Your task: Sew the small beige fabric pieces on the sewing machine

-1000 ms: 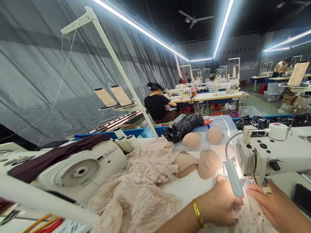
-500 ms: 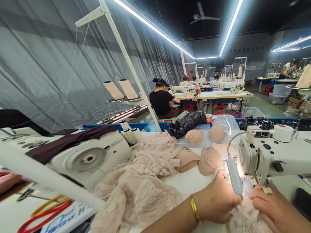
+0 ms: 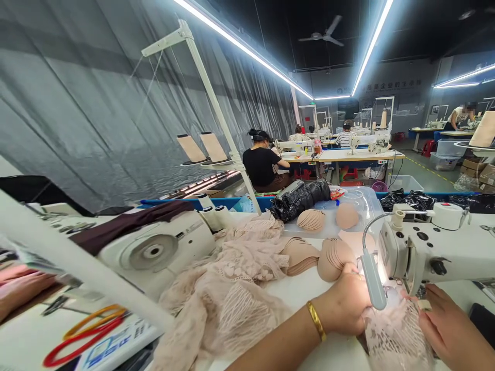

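The needle area is hard to make out: a slim grey lamp head on a bent metal neck (image 3: 373, 281) hangs in front of it, and its glare washes out the cloth below. Between the hands lies a piece of pale beige lace fabric (image 3: 400, 330), under the arm of a white sewing machine (image 3: 448, 245), its lower end cut off by the frame. The left hand (image 3: 348, 301), a gold bangle (image 3: 316, 320) at its wrist, is curled at the lace's left edge; its fingertips are hidden, so I cannot tell whether they pinch it. The right hand (image 3: 441, 317) is at the other edge, fingers bent and close together, a beige band (image 3: 424, 305) on one; their grip cannot be told either. A dark flat object (image 3: 481, 315) is cut off at the right border.

Left of the hands spreads a heap of pale beige lace (image 3: 228, 288). A thick white post (image 3: 77, 263) crosses in front of a second white machine (image 3: 154, 250), which is partly covered by maroon cloth (image 3: 133, 224).

Fanned stacks of beige moulded cups (image 3: 336, 260) lie just beyond the left hand. A translucent plastic tray (image 3: 363, 198) bears more cups (image 3: 311, 220) and part of a black plastic bundle (image 3: 301, 200).
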A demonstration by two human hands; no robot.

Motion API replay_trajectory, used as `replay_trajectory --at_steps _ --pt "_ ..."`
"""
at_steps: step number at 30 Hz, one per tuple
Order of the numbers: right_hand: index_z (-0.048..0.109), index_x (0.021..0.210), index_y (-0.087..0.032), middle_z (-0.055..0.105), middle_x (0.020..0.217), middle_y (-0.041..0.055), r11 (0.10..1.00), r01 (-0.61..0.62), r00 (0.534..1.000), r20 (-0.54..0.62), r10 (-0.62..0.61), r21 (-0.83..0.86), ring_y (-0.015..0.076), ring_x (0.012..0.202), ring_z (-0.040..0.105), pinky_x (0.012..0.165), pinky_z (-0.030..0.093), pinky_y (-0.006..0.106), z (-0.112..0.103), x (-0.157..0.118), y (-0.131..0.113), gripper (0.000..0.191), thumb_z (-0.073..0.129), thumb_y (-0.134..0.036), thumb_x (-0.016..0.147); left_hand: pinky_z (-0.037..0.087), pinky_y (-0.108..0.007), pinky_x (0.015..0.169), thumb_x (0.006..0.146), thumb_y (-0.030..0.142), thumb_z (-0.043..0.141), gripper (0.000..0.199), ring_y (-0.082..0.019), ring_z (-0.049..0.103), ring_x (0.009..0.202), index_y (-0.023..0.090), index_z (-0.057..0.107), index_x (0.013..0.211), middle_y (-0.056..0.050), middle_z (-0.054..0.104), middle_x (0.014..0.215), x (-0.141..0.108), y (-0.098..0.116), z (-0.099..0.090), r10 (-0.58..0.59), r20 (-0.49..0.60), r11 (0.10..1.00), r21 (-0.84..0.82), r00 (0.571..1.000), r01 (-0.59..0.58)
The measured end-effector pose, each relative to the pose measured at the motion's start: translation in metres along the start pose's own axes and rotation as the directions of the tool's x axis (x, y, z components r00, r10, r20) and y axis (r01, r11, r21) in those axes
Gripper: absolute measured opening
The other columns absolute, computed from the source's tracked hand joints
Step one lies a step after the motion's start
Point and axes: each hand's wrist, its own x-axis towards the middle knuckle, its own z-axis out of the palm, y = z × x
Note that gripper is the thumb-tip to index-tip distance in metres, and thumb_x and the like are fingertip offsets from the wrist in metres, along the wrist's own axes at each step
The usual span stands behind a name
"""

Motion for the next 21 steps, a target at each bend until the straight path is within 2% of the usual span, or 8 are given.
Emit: replay_trajectory --at_steps 2,5,7,9,11,13,18,21 --pt "0.07 0.133 -0.017 0.075 0.131 0.0162 0.999 -0.032 0.999 0.016 0.031 0.039 0.0295 0.126 0.071 0.103 0.065 0.044 -0.001 0.002 0.001 0.039 0.045 -0.015 0.103 0.037 -0.05 0.101 0.08 0.025 0.068 0.017 -0.026 0.064 0.093 0.022 0.062 0.096 -0.003 0.073 0.094 0.0 0.001 0.0 -0.034 0.011 0.999 -0.015 0.999 0.034" --pt "0.067 0.132 -0.019 0.074 0.13 0.0161 0.988 -0.078 0.997 -0.015 0.081 0.136 0.0314 0.125 0.071 0.103 0.064 0.05 -0.003 0.003 -0.005 0.036 0.044 -0.019 0.105 0.037 -0.049 0.101 0.081 0.026 0.068 0.013 -0.027 0.064 0.097 0.023 0.062 0.093 -0.003 0.073 0.098 -0.003 0.004 0.0 -0.052 0.009 0.998 -0.035 0.999 0.053" --pt "0.066 0.127 -0.021 0.073 0.124 0.0148 0.966 -0.129 0.989 -0.043 0.142 0.225 0.0312 0.117 0.072 0.097 0.065 0.05 -0.007 0.003 -0.01 0.033 0.041 -0.019 0.105 0.037 -0.049 0.099 0.082 0.025 0.068 0.01 -0.028 0.063 0.097 0.022 0.06 0.087 -0.003 0.072 0.098 -0.004 0.005 -0.001 -0.054 -0.001 0.998 -0.035 0.999 0.054" --pt "0.065 0.121 -0.023 0.072 0.111 0.0112 0.946 -0.156 0.982 -0.06 0.18 0.286 0.0289 0.104 0.074 0.086 0.066 0.046 -0.011 0.005 -0.012 0.03 0.039 -0.018 0.106 0.037 -0.048 0.098 0.082 0.024 0.068 0.011 -0.027 0.063 0.095 0.021 0.058 0.083 -0.004 0.072 0.095 -0.004 0.006 0.0 -0.051 -0.009 0.998 -0.033 0.999 0.051" --pt "0.065 0.116 -0.025 0.071 0.102 0.0079 0.946 -0.127 0.985 -0.076 0.156 0.299 0.0269 0.094 0.075 0.077 0.065 0.04 -0.014 0.007 -0.012 0.026 0.042 -0.019 0.105 0.037 -0.048 0.096 0.081 0.023 0.069 0.012 -0.027 0.063 0.092 0.021 0.057 0.082 -0.004 0.072 0.093 -0.003 0.006 -0.001 -0.049 -0.017 0.998 -0.03 0.999 0.048" --pt "0.065 0.117 -0.025 0.072 0.102 0.0078 0.954 -0.092 0.987 -0.098 0.124 0.286 0.0261 0.094 0.076 0.076 0.066 0.037 -0.015 0.007 -0.009 0.026 0.044 -0.019 0.105 0.037 -0.047 0.095 0.082 0.023 0.069 0.011 -0.026 0.063 0.092 0.021 0.059 0.084 -0.003 0.072 0.092 -0.002 0.008 -0.004 -0.047 -0.019 0.998 -0.031 0.999 0.046" --pt "0.066 0.126 -0.025 0.08 0.111 0.0076 0.989 0.04 0.979 -0.202 -0.011 0.141 0.0277 0.103 0.079 0.089 0.066 0.04 -0.016 0.006 -0.011 0.03 0.049 -0.016 0.103 0.036 -0.044 0.094 0.087 0.025 0.067 0.009 -0.026 0.064 0.095 0.022 0.061 0.092 -0.003 0.072 0.097 -0.006 0.015 -0.02 -0.025 -0.008 0.998 -0.053 1.0 0.025" --pt "0.065 0.134 -0.027 0.083 0.113 0.0041 0.98 0.145 0.972 -0.205 -0.115 0.138 0.0276 0.103 0.08 0.094 0.066 0.041 -0.023 0.012 -0.023 0.03 0.061 -0.028 0.104 0.037 -0.046 0.094 0.088 0.024 0.063 0.008 -0.027 0.063 0.097 0.022 0.061 0.095 -0.005 0.071 0.102 -0.01 0.022 -0.023 -0.066 -0.006 0.998 -0.016 0.998 0.066"
